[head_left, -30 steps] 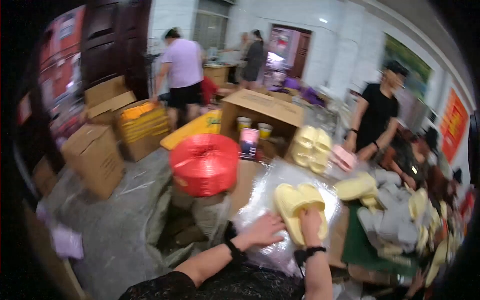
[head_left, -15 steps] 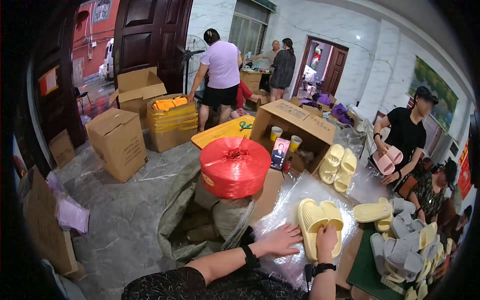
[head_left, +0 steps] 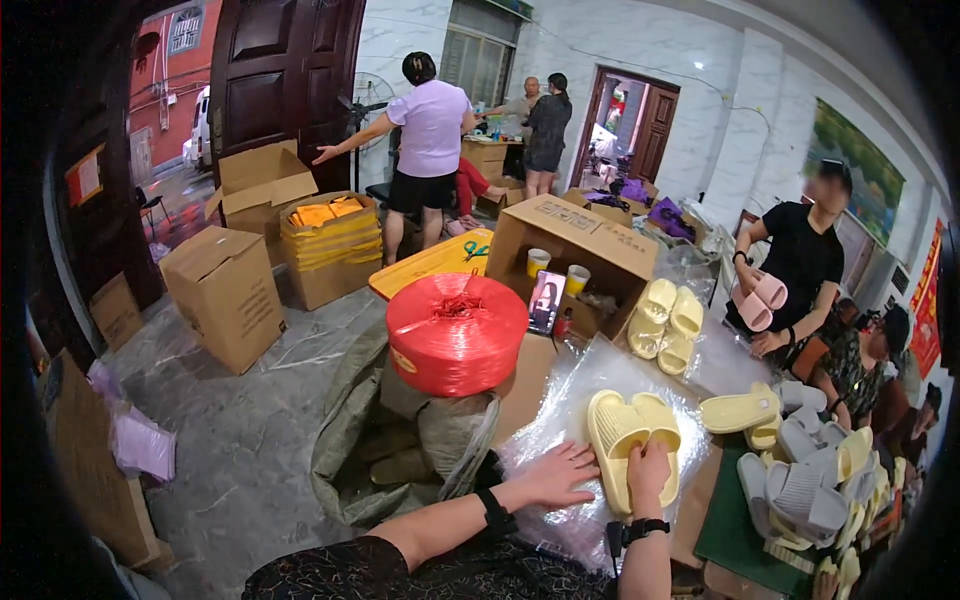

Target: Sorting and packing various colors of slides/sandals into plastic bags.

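A pair of pale yellow slippers (head_left: 612,422) lies side by side on a stack of clear plastic bags (head_left: 560,400) in front of me. My right hand (head_left: 649,472) is closed on the pair, its fingers at the inner edges where the two slippers meet. Just left of them, my left hand (head_left: 556,477) rests flat on the plastic with its fingers spread, holding nothing. Two more pairs of yellow slippers (head_left: 665,325) sit beyond the bags.
A big red roll of plastic twine (head_left: 458,335) stands on a sack at the left. Behind it are an open carton (head_left: 590,235) and a phone (head_left: 545,302). Grey and yellow slippers (head_left: 800,500) pile up at the right. A person in black (head_left: 800,260) holds pink slippers.
My view has shifted slightly, while both hands keep their places by the slippers. A person in a lilac shirt has raised an arm out to the left, and the phone's picture differs.
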Demonstrator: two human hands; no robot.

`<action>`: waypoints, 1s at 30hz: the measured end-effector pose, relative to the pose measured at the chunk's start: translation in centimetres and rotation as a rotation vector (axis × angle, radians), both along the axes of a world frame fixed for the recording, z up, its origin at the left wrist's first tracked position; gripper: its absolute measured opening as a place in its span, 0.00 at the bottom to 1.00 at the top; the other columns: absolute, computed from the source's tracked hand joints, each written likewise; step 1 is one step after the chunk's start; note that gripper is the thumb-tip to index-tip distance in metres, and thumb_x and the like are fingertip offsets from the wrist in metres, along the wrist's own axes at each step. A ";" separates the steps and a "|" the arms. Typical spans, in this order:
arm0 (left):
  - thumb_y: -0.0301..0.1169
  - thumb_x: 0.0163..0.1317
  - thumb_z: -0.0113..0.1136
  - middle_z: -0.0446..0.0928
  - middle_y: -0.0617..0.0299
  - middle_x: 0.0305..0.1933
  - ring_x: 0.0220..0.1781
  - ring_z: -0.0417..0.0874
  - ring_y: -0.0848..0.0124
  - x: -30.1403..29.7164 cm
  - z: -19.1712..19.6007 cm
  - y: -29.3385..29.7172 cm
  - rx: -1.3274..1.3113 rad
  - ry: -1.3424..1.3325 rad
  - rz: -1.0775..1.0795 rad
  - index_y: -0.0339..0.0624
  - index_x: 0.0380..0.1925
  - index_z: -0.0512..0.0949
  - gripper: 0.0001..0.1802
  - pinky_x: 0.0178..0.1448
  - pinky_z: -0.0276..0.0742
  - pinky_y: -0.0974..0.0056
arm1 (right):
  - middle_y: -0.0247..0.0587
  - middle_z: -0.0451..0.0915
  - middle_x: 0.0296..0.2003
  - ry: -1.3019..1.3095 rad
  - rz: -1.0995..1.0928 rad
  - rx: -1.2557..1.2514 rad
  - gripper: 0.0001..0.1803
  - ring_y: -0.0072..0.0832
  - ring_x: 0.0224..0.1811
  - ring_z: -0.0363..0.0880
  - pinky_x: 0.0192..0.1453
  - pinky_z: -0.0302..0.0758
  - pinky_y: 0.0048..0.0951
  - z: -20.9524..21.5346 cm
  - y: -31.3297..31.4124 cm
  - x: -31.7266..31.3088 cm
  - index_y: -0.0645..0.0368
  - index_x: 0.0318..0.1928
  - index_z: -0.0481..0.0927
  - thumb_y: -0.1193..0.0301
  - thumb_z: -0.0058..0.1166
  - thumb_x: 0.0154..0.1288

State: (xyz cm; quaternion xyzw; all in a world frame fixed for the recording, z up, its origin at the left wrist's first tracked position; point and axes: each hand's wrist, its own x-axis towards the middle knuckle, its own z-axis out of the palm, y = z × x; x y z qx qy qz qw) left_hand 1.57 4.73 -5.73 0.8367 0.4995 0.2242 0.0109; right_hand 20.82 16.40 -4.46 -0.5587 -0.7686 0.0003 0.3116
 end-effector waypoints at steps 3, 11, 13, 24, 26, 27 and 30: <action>0.58 0.66 0.48 0.61 0.47 0.72 0.76 0.58 0.49 0.3 0.4 -0.4 -0.009 -0.028 -0.014 0.44 0.62 0.72 0.35 0.78 0.47 0.44 | 0.51 0.76 0.36 -0.010 -0.050 -0.048 0.13 0.50 0.38 0.78 0.42 0.75 0.48 -0.1 -0.3 0.4 0.61 0.38 0.79 0.62 0.53 0.65; 0.55 0.63 0.53 0.66 0.51 0.70 0.75 0.59 0.52 0.2 1.8 0.0 0.011 -0.035 -0.027 0.50 0.59 0.75 0.30 0.76 0.50 0.44 | 0.50 0.79 0.46 0.125 0.018 -0.207 0.17 0.48 0.51 0.76 0.54 0.73 0.49 0.9 -0.8 0.0 0.56 0.47 0.80 0.59 0.50 0.65; 0.54 0.62 0.53 0.66 0.51 0.70 0.75 0.58 0.51 -0.4 2.2 -0.3 -0.027 -0.020 -0.001 0.49 0.58 0.76 0.30 0.76 0.49 0.43 | 0.50 0.79 0.45 0.208 0.049 -0.195 0.16 0.47 0.48 0.78 0.52 0.74 0.49 1.2 -1.1 -1.1 0.54 0.48 0.79 0.61 0.49 0.65; 0.54 0.62 0.55 0.65 0.51 0.71 0.75 0.58 0.50 0.8 1.4 0.7 -0.025 -0.031 -0.030 0.50 0.62 0.73 0.32 0.77 0.45 0.43 | 0.50 0.77 0.38 0.086 -0.042 -0.028 0.16 0.49 0.40 0.80 0.43 0.78 0.49 0.1 -0.3 0.3 0.57 0.42 0.78 0.57 0.49 0.67; 0.55 0.62 0.55 0.64 0.51 0.71 0.75 0.58 0.50 0.7 1.6 0.4 -0.038 -0.034 -0.023 0.50 0.63 0.73 0.33 0.77 0.44 0.43 | 0.50 0.77 0.39 0.070 -0.044 -0.066 0.16 0.48 0.41 0.80 0.44 0.78 0.49 0.3 -0.5 0.1 0.57 0.43 0.77 0.58 0.49 0.67; 0.55 0.62 0.55 0.64 0.51 0.71 0.75 0.58 0.50 0.7 1.7 0.3 -0.048 -0.037 -0.022 0.50 0.63 0.73 0.33 0.77 0.44 0.43 | 0.51 0.77 0.40 0.053 -0.051 -0.102 0.16 0.48 0.43 0.80 0.45 0.79 0.48 0.4 -0.5 0.1 0.58 0.44 0.77 0.59 0.49 0.67; 0.55 0.62 0.54 0.65 0.50 0.71 0.75 0.58 0.50 0.7 2.0 0.1 -0.059 -0.050 -0.023 0.50 0.63 0.73 0.33 0.77 0.43 0.42 | 0.51 0.77 0.40 0.047 -0.056 -0.120 0.16 0.48 0.42 0.80 0.44 0.79 0.48 0.6 -0.5 0.0 0.57 0.44 0.77 0.59 0.49 0.67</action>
